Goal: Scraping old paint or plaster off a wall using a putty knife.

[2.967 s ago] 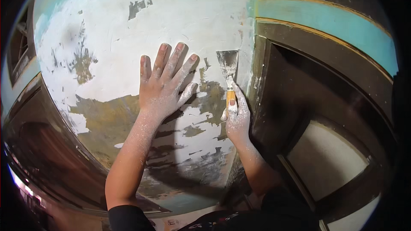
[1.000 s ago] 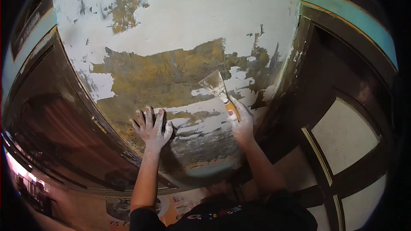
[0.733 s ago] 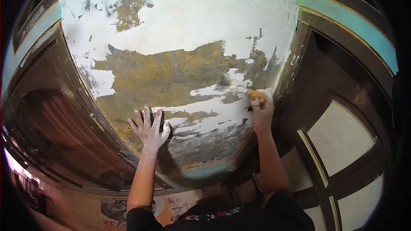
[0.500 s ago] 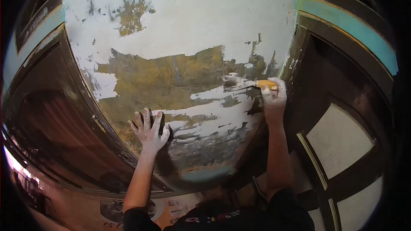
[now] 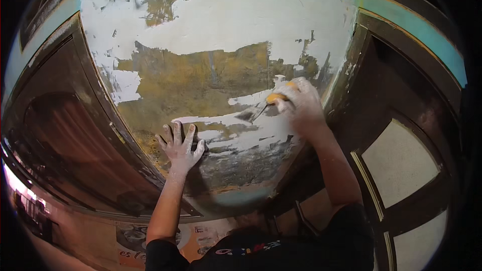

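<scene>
My left hand [image 5: 182,146] lies flat on the wall with its fingers spread, dusted with white powder. A putty knife [image 5: 277,99] with a yellow handle is gripped in my right hand [image 5: 301,103], also whitened. Its metal blade [image 5: 248,115] points down and left over a smeared white streak; whether the edge touches the wall I cannot tell. Around both hands the wall [image 5: 236,15] is patchy: white coating above, a bare brown-yellow area [image 5: 201,78] in the middle, and broken white streaks over grey below.
Dark wooden doors flank the wall, one with a curtained oval pane [image 5: 65,135] at left and one with pale panels [image 5: 400,163] at right. Turquoise bands [image 5: 416,30] run above the frames. A printed orange sheet [image 5: 188,241] shows at the bottom.
My right hand has swung left and turned, bringing the putty knife's blade down and left across the wall. The left hand keeps its place on the wall. The whole view has shifted slightly.
</scene>
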Demonstrator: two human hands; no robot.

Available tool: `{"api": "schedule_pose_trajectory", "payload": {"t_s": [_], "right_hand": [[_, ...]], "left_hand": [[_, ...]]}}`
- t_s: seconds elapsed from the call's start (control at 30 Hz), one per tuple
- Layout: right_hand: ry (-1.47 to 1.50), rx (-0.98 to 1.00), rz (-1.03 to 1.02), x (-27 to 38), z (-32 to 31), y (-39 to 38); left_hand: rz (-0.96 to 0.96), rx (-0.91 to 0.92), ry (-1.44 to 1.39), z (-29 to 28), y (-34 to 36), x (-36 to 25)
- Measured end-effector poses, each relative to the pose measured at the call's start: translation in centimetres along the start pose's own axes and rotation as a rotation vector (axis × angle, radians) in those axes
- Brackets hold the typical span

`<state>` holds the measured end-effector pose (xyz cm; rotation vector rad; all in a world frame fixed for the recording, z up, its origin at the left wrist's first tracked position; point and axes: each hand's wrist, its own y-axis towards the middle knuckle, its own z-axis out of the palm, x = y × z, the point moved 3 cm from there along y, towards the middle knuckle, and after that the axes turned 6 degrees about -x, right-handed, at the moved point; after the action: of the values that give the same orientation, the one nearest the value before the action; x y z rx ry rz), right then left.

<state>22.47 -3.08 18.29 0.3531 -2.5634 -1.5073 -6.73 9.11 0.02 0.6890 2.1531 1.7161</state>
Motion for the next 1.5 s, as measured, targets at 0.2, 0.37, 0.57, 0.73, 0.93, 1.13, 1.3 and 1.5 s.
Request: {"api": "schedule_pose_trajectory", "payload": {"t_s": [0.2, 0.37, 0.57, 0.73, 0.93, 1.13, 1.3, 1.5], "right_hand": [[-0.033, -0.002, -0.062, 0.4, 0.5, -0.4], [-0.058, 0.142, -0.066, 1.5, 3.4, -4.2], [-0.043, 0.225, 0.096, -2.7, 7.7, -8.8], [0.008, 0.347, -0.052, 1.5, 4.8, -5.2], [0.218, 0.294, 0.170, 0.7, 6.1, -6.6], [0.119, 0.302, -0.178, 1.1, 4.5, -4.8], [0.198, -0.118, -0.153, -0.3, 1.0, 0.0], [0.258, -0.006, -0.193, -0.5, 0.6, 1.3]], "left_hand": [[0.016, 0.037, 0.055, 0.5, -1.8, 0.4], [0.050, 0.000, 0.054, 0.6, -1.6, -0.1], [0.046, -0.018, 0.035, 0.9, -1.5, -0.9], [0.070, -0.021, 0.103, 0.8, -3.1, 0.2], [0.073, -0.019, 0.103, 1.2, -3.8, -0.2], [0.031, -0.016, 0.056, 1.4, -4.3, 0.0], [0.021, 0.036, 0.019, -0.1, -2.3, -0.8], [0.016, 0.091, 0.009, -3.1, 6.7, 0.6]]}}
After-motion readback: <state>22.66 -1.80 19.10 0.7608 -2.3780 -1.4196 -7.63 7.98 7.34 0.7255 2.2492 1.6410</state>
